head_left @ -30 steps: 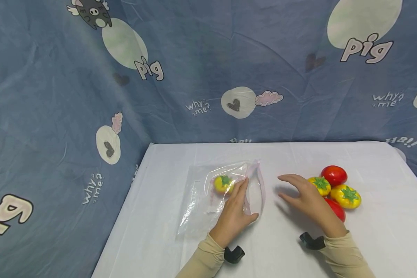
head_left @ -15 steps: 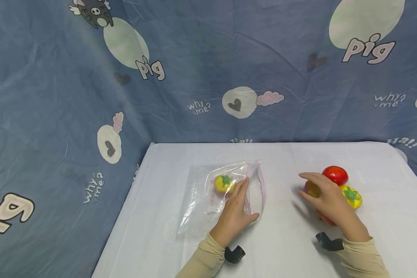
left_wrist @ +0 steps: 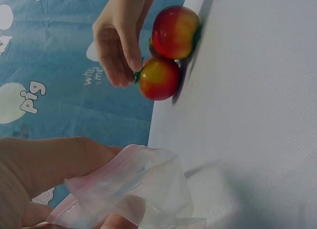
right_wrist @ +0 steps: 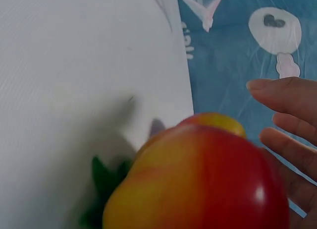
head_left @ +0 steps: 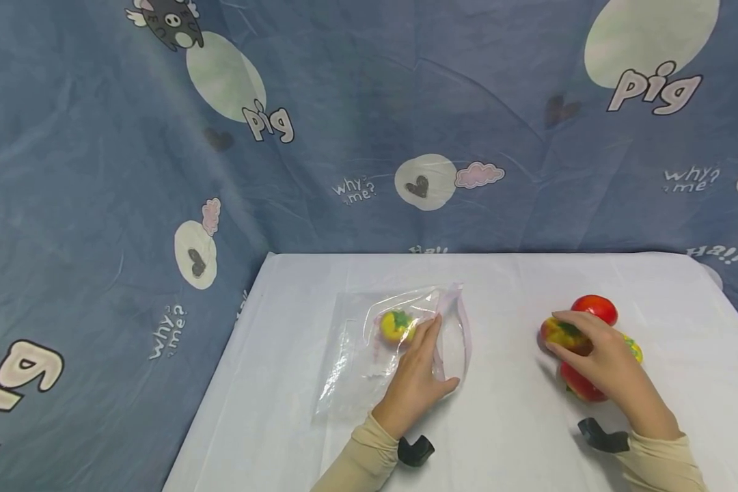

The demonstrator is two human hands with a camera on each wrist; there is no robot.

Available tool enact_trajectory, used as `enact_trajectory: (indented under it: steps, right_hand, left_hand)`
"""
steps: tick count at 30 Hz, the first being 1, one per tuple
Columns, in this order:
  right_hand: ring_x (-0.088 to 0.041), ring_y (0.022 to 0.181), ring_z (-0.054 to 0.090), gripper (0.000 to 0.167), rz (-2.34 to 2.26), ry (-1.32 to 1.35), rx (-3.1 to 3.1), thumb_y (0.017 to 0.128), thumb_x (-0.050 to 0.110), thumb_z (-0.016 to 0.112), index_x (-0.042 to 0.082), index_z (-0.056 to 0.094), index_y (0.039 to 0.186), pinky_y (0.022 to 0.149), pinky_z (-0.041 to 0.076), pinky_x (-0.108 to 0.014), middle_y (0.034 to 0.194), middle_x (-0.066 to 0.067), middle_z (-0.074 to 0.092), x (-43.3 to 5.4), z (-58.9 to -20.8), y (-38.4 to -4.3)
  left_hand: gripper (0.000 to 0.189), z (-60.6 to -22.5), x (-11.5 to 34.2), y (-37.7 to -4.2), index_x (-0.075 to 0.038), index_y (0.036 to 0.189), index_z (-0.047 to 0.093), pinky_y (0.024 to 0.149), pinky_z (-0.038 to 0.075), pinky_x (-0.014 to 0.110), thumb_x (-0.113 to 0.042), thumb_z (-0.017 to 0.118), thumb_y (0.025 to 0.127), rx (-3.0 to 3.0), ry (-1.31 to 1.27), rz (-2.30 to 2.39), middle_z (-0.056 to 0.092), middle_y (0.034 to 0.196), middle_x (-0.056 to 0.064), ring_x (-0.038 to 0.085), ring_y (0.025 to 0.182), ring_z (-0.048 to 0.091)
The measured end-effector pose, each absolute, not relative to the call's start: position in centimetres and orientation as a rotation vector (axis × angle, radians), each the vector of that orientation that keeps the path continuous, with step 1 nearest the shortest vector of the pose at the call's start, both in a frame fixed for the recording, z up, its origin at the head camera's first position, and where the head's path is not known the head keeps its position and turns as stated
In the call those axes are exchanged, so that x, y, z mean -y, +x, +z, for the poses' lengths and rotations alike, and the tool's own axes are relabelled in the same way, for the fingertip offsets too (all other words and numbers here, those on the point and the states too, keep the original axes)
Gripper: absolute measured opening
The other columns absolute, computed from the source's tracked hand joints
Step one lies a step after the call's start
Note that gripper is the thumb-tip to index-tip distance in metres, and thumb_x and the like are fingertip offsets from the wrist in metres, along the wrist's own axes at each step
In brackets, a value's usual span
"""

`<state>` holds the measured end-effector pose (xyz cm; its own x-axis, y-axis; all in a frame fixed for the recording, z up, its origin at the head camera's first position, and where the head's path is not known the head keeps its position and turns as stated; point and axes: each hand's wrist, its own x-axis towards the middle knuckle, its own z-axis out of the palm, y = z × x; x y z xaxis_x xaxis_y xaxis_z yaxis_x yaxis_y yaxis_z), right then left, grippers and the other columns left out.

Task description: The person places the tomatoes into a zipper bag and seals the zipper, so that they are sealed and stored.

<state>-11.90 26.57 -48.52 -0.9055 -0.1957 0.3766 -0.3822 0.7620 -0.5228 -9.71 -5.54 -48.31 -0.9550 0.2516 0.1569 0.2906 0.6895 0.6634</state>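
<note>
My left hand [head_left: 415,386] grips the pink-edged mouth of a clear zip bag [head_left: 350,369] lying on the table. In the left wrist view, the crumpled bag film [left_wrist: 163,184] stands between thumb and fingers. One yellow tomato-shaped fruit [head_left: 393,328] with a green star-shaped stem shows through the bag. My right hand [head_left: 611,359] hovers at another yellow-and-red fruit [head_left: 556,333], fingers spread over it; in the left wrist view the fingertips are right at its green stem [left_wrist: 137,76]. A red-and-yellow fruit [right_wrist: 198,184] lies under the palm side, partly covered in the head view.
A red fruit [head_left: 595,307] sits behind the right hand, and a yellow fruit [head_left: 633,347] is mostly hidden by it. A white cloth [head_left: 498,437] covers the table. Behind stands a blue printed curtain [head_left: 320,102]. Black wrist-camera mounts [head_left: 603,436] stick out from the sleeves.
My right hand has moved rightward from beside the bag to over the cluster of fruit, fingers now around the leftmost one. My left hand and the bag stay put.
</note>
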Motion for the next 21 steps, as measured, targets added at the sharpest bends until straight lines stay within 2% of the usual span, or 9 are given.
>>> enact_trajectory:
  steps: [3, 4, 5, 7, 8, 10, 15, 21]
  right_hand:
    - [-0.032, 0.102, 0.063, 0.06, 0.882, 0.416, 2.675, 0.072, 0.006, 0.092, 0.008, 0.068, 0.126, 0.09, 0.022, 0.01, 0.118, -0.018, 0.069, -27.0, -48.6, -11.6]
    - [-0.034, 0.104, 0.063, 0.06, 0.879, 0.4, 2.685, 0.072, 0.007, 0.092, 0.008, 0.068, 0.127, 0.093, 0.033, 0.006, 0.119, -0.019, 0.069, -27.2, -48.6, -11.6]
    - [-0.036, 0.105, 0.062, 0.06, 0.877, 0.384, 2.696, 0.072, 0.007, 0.092, 0.008, 0.068, 0.127, 0.096, 0.044, -0.002, 0.119, -0.02, 0.068, -27.3, -48.5, -11.5]
    - [-0.039, 0.107, 0.061, 0.061, 0.877, 0.354, 2.718, 0.072, 0.007, 0.092, 0.007, 0.067, 0.127, 0.099, 0.058, -0.03, 0.121, -0.022, 0.066, -27.6, -48.5, -11.3]
    - [-0.041, 0.108, 0.06, 0.061, 0.871, 0.343, 2.727, 0.072, 0.007, 0.092, 0.007, 0.067, 0.128, 0.097, 0.058, -0.046, 0.122, -0.023, 0.066, -27.7, -48.5, -11.3]
    - [-0.044, 0.111, 0.059, 0.061, 0.876, 0.336, 2.74, 0.073, 0.006, 0.092, 0.006, 0.066, 0.128, 0.089, 0.049, -0.071, 0.124, -0.024, 0.064, -27.8, -48.6, -11.2]
    - [-0.046, 0.114, 0.056, 0.063, 0.889, 0.335, 2.748, 0.071, 0.004, 0.092, 0.006, 0.066, 0.129, 0.09, 0.048, -0.074, 0.125, -0.025, 0.064, -28.1, -48.7, -11.0]
    - [-0.041, 0.114, 0.053, 0.063, 0.86, 0.289, 2.749, 0.072, 0.007, 0.092, 0.008, 0.066, 0.129, 0.089, 0.05, -0.073, 0.125, -0.023, 0.064, -28.7, -48.8, -10.6]
  left_hand:
    - [0.111, -48.3, 5.5, -9.7, -0.009, 0.162, 0.03, 0.112, 0.051, 0.045, -0.012, 0.094, 0.071, 2.833, -0.462, -1.123, 0.044, 0.157, 0.011, 0.032, 0.137, 0.056]
    - [0.111, -48.2, 5.5, -9.7, -0.009, 0.162, 0.03, 0.112, 0.051, 0.045, -0.012, 0.094, 0.071, 2.832, -0.463, -1.123, 0.043, 0.157, 0.011, 0.032, 0.137, 0.056]
    - [0.111, -48.2, 5.5, -9.7, -0.008, 0.162, 0.03, 0.112, 0.051, 0.045, -0.011, 0.094, 0.071, 2.829, -0.464, -1.129, 0.044, 0.157, 0.011, 0.032, 0.137, 0.056]
    - [0.111, -48.2, 5.6, -9.7, -0.009, 0.162, 0.03, 0.113, 0.051, 0.045, -0.012, 0.094, 0.072, 2.836, -0.46, -1.133, 0.043, 0.158, 0.01, 0.031, 0.137, 0.055]
    - [0.111, -48.3, 5.6, -9.7, -0.009, 0.162, 0.03, 0.113, 0.051, 0.044, -0.012, 0.094, 0.072, 2.84, -0.459, -1.134, 0.043, 0.158, 0.01, 0.031, 0.138, 0.055]
    - [0.111, -48.3, 5.6, -9.7, -0.009, 0.163, 0.029, 0.113, 0.05, 0.044, -0.012, 0.093, 0.072, 2.851, -0.454, -1.135, 0.042, 0.158, 0.009, 0.03, 0.138, 0.055]
    - [0.111, -48.4, 5.6, -9.7, -0.01, 0.163, 0.029, 0.113, 0.05, 0.044, -0.013, 0.093, 0.072, 2.864, -0.449, -1.127, 0.042, 0.159, 0.009, 0.03, 0.139, 0.055]
    - [0.111, -48.3, 5.5, -9.7, -0.009, 0.162, 0.03, 0.113, 0.051, 0.043, -0.012, 0.094, 0.072, 2.86, -0.444, -1.134, 0.043, 0.158, 0.009, 0.03, 0.138, 0.055]
